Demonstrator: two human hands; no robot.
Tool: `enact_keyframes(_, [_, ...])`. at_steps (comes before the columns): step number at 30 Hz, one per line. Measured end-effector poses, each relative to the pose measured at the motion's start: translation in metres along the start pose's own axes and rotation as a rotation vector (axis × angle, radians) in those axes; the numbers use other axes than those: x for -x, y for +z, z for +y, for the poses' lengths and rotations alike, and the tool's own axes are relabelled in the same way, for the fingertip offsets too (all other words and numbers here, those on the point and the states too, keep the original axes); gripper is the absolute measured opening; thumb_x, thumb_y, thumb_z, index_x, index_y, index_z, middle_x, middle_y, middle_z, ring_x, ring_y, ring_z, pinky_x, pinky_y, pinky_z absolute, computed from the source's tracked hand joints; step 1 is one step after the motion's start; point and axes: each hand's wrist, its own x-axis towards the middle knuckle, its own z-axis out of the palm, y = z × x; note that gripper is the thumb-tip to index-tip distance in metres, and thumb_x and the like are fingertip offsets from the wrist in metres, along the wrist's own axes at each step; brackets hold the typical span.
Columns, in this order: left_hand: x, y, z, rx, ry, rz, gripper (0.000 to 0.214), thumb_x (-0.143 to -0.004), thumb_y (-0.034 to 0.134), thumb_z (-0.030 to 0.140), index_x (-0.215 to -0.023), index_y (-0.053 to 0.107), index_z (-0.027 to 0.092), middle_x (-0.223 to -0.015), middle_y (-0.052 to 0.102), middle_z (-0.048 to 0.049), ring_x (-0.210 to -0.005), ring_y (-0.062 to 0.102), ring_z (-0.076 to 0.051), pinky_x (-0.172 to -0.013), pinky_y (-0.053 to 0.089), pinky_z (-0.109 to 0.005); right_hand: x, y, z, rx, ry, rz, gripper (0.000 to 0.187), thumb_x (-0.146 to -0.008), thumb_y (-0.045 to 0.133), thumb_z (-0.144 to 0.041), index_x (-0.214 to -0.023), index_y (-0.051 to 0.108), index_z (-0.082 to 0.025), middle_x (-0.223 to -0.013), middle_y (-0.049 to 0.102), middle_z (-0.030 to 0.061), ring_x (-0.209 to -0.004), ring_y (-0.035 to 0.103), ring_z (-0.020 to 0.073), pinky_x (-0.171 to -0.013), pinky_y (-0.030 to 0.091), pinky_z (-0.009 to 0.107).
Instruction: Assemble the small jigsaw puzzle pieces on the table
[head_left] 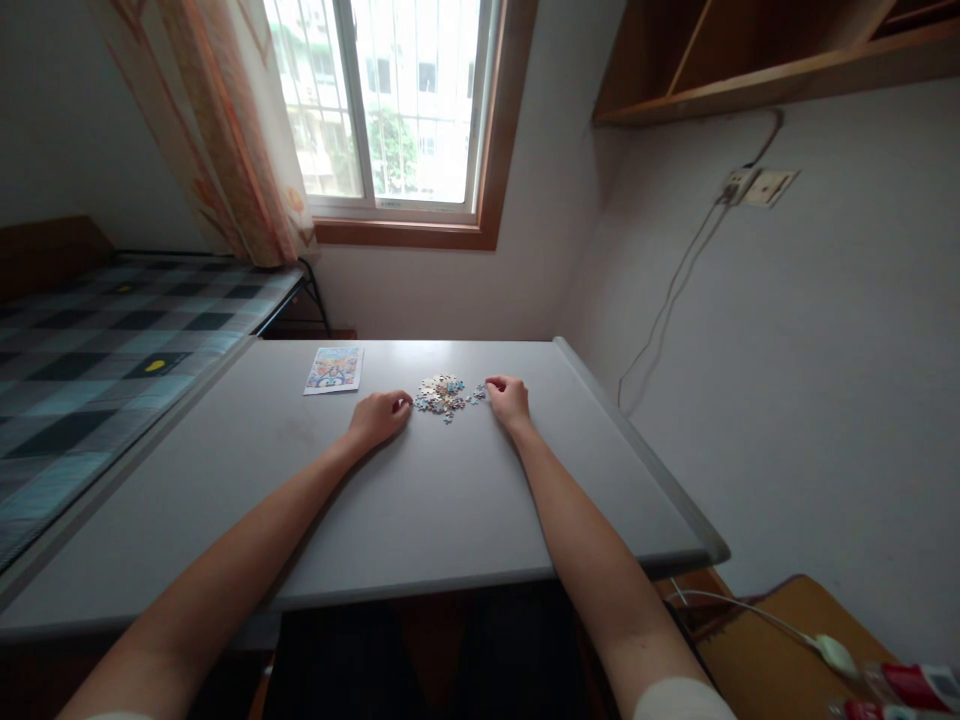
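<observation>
A small heap of loose jigsaw pieces [442,393] lies on the grey table [420,500], far from me. My left hand [381,415] rests on the table at the heap's left edge, fingers curled, fingertips touching the nearest pieces. My right hand [508,397] sits at the heap's right edge, fingers curled down onto a few stray pieces. Whether either hand holds a piece is too small to tell. A colourful picture card [334,369] lies flat to the left of the heap.
A bed with a checked cover [97,350] runs along the table's left side. A window [390,100] with a curtain [225,130] is beyond. The white wall on the right carries a socket and cable [750,187]. A wooden surface [787,640] stands low right.
</observation>
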Motion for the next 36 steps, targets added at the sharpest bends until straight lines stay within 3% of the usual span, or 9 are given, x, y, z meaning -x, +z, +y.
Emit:
enact_keyframes(5, [0.0,0.0,0.0,0.003,-0.01,-0.003,0.03,-0.082,0.046,0.033,-0.099,0.07,0.026,-0.078,0.069,-0.0009,-0.07,0.06,-0.015,-0.061,0.037,-0.022,0.0,0.003,0.005,-0.015,-0.009,-0.029,0.017,-0.076,0.057,-0.023,-0.085,0.072,-0.019,-0.083,0.071,0.0043,-0.077,0.064,0.0159,-0.078,0.049,0.028])
enact_keyframes(10, [-0.001,0.002,-0.002,0.006,0.011,0.013,0.03,-0.082,0.045,0.034,-0.097,0.07,0.027,-0.076,0.068,-0.0009,-0.068,0.059,-0.016,-0.06,0.036,-0.023,0.004,0.0,-0.008,0.13,-0.118,0.006,0.016,-0.077,0.06,-0.024,-0.086,0.072,-0.019,-0.088,0.067,0.006,-0.077,0.059,0.0156,-0.083,0.045,0.03])
enact_keyframes(14, [0.0,0.003,-0.002,0.011,0.012,0.008,0.029,-0.082,0.046,0.034,-0.097,0.07,0.027,-0.076,0.068,-0.0005,-0.068,0.06,-0.016,-0.06,0.036,-0.023,0.014,0.004,-0.025,0.153,-0.331,-0.197,0.017,-0.078,0.063,-0.026,-0.092,0.072,-0.021,-0.09,0.064,0.0047,-0.082,0.056,0.0154,-0.088,0.041,0.03])
enact_keyframes(18, [0.0,0.003,-0.002,0.007,0.008,0.005,0.029,-0.082,0.046,0.033,-0.098,0.07,0.027,-0.078,0.068,-0.0007,-0.07,0.061,-0.016,-0.061,0.038,-0.023,0.025,0.012,-0.031,0.227,-0.407,-0.283,0.022,-0.078,0.065,-0.03,-0.099,0.072,-0.026,-0.097,0.063,0.0054,-0.094,0.052,0.019,-0.09,0.038,0.032])
enact_keyframes(27, [0.0,0.002,-0.001,0.007,0.002,0.003,0.029,-0.082,0.047,0.033,-0.098,0.07,0.026,-0.079,0.069,-0.0011,-0.07,0.061,-0.016,-0.062,0.039,-0.023,0.029,0.013,-0.031,0.263,-0.332,-0.253,0.018,-0.081,0.061,-0.026,-0.094,0.073,-0.026,-0.097,0.062,0.006,-0.094,0.049,0.0213,-0.089,0.037,0.034])
enact_keyframes(36, [0.0,0.002,-0.001,0.013,0.004,0.011,0.028,-0.082,0.047,0.033,-0.097,0.07,0.026,-0.077,0.068,-0.0007,-0.069,0.06,-0.016,-0.061,0.038,-0.023,0.03,0.015,-0.032,0.277,-0.372,-0.293,0.023,-0.082,0.059,-0.026,-0.101,0.072,-0.029,-0.104,0.062,0.0054,-0.097,0.049,0.0225,-0.088,0.037,0.035])
